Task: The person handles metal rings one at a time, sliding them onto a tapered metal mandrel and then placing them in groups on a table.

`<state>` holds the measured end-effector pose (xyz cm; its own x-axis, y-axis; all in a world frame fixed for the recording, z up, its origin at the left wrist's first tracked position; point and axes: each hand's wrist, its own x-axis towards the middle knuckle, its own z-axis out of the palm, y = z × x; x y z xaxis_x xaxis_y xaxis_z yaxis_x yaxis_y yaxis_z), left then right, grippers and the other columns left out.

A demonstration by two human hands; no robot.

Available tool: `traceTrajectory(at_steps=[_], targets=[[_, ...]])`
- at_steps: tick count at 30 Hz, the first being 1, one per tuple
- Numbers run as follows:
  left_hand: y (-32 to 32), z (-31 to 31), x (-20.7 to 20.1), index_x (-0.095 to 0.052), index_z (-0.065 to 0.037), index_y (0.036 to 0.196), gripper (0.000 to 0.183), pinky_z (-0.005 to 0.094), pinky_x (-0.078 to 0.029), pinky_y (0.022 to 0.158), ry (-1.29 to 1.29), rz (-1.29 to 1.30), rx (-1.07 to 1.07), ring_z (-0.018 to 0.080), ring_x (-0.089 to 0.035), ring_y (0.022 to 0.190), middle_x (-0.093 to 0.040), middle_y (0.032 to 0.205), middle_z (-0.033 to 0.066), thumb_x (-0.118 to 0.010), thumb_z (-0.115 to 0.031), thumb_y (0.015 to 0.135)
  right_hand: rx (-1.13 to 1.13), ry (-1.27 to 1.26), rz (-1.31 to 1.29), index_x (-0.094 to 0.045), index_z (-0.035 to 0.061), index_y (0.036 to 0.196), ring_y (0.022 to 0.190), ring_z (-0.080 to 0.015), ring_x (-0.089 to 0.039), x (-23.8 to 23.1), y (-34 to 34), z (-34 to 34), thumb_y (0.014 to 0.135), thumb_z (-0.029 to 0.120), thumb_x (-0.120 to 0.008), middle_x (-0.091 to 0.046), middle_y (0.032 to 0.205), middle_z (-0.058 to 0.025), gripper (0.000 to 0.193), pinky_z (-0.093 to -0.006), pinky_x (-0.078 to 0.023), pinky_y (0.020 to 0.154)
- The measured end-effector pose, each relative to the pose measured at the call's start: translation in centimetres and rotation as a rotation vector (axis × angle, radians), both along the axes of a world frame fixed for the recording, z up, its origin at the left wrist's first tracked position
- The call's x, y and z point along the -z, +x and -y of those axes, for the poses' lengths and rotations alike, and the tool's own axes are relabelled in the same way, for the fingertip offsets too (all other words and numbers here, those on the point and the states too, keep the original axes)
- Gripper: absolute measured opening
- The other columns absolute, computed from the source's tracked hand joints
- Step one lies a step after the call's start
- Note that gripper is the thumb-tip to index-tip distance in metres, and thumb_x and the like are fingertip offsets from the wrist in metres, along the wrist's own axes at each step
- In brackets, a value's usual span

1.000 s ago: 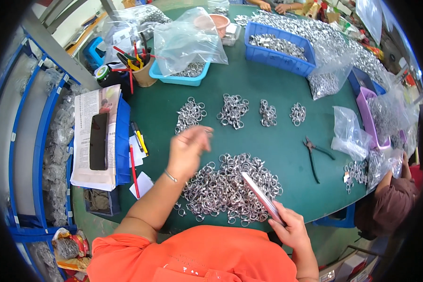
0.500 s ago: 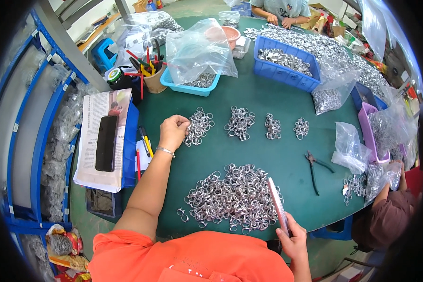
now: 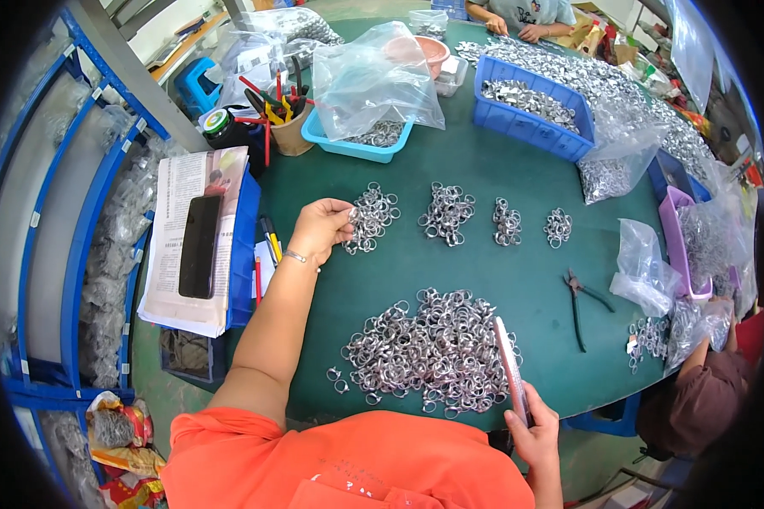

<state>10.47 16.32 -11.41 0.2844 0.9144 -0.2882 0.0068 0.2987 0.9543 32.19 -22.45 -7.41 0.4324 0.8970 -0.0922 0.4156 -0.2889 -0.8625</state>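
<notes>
My left hand (image 3: 321,231) is at the left edge of the leftmost small pile of metal rings (image 3: 375,218), fingertips pinched together; what they hold is too small to make out. Nearer to me lies a large heap of silvery rings (image 3: 424,352), with a few loose ones at its left side. My right hand (image 3: 535,431) grips a long, thin, flat pinkish bar (image 3: 509,369) with a pale edge, tilted along the heap's right side. Three more small ring piles (image 3: 447,214), (image 3: 507,222), (image 3: 558,227) run in a row to the right, getting smaller.
Pliers (image 3: 579,305) lie right of the heap, near a clear plastic bag (image 3: 643,267). Behind stand a light-blue tray (image 3: 373,153) under a bag and a blue bin (image 3: 530,127) of metal parts. A phone (image 3: 201,246) rests on newspaper at left. Other people sit at the far side and right.
The whole view has shifted slightly, moving the table things a little right. My left hand stays pinched at the leftmost pile, and my right hand still holds the bar beside the heap.
</notes>
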Motion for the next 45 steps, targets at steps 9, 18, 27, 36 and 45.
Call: traceTrajectory(at_steps=[9, 18, 27, 36, 45], targets=[[-0.3, 0.2, -0.4, -0.058, 0.002, 0.089, 0.009, 0.023, -0.049, 0.052, -0.116, 0.057, 0.028, 0.0094, -0.055, 0.057, -0.059, 0.073, 0.0045, -0.06, -0.004, 0.082, 0.012, -0.033, -0.017, -0.052, -0.0039, 0.115, 0.075, -0.019, -0.061, 0.0, 0.2, 0.0, 0.071, 0.001, -0.066, -0.062, 0.085, -0.0148, 0.046, -0.0273, -0.047, 0.069], [1.6, 5.7, -3.9, -0.063, -0.002, 0.085, 0.008, 0.0219, -0.045, 0.049, 0.233, -0.37, 0.554, 0.0085, -0.055, 0.058, -0.061, 0.07, 0.0026, -0.063, -0.007, 0.079, 0.02, -0.024, 0.001, -0.052, -0.0046, 0.115, 0.071, -0.0178, -0.059, 0.0, 0.3, 0.2, 0.072, 0.002, -0.065, -0.061, 0.083, -0.0137, 0.046, -0.0265, -0.046, 0.067], [2.9, 10.2, -1.5, -0.064, -0.002, 0.081, 0.018, 0.0348, -0.049, 0.066, 0.544, -0.61, 0.763, 0.0256, -0.062, 0.075, -0.063, 0.079, 0.0132, -0.068, -0.016, 0.072, -0.004, -0.01, -0.008, -0.052, -0.0033, 0.116, 0.072, -0.0179, -0.059, -0.1, 0.2, 0.4, 0.073, 0.003, -0.065, -0.062, 0.086, -0.0149, 0.045, -0.0268, -0.046, 0.067], [3.7, 13.6, -3.0, -0.058, 0.001, 0.106, 0.021, 0.0229, -0.049, 0.058, -0.351, 0.329, 0.537, 0.0097, -0.058, 0.066, -0.06, 0.079, 0.0069, -0.055, -0.006, 0.087, -0.038, 0.0, -0.03, -0.052, -0.0019, 0.117, 0.073, -0.018, -0.059, 0.0, 0.4, 0.1, 0.074, 0.003, -0.066, -0.062, 0.088, -0.015, 0.046, -0.027, -0.046, 0.067], [4.6, 14.6, -3.1, -0.057, -0.003, 0.095, 0.01, 0.0219, -0.052, 0.057, -0.615, 0.465, 0.507, 0.0122, -0.062, 0.067, -0.064, 0.083, 0.0111, -0.053, -0.009, 0.088, -0.047, 0.002, -0.024, -0.052, -0.0013, 0.117, 0.074, -0.019, -0.06, -0.1, 0.3, -0.2, 0.074, 0.003, -0.067, -0.062, 0.089, -0.0155, 0.046, -0.0274, -0.047, 0.067]])
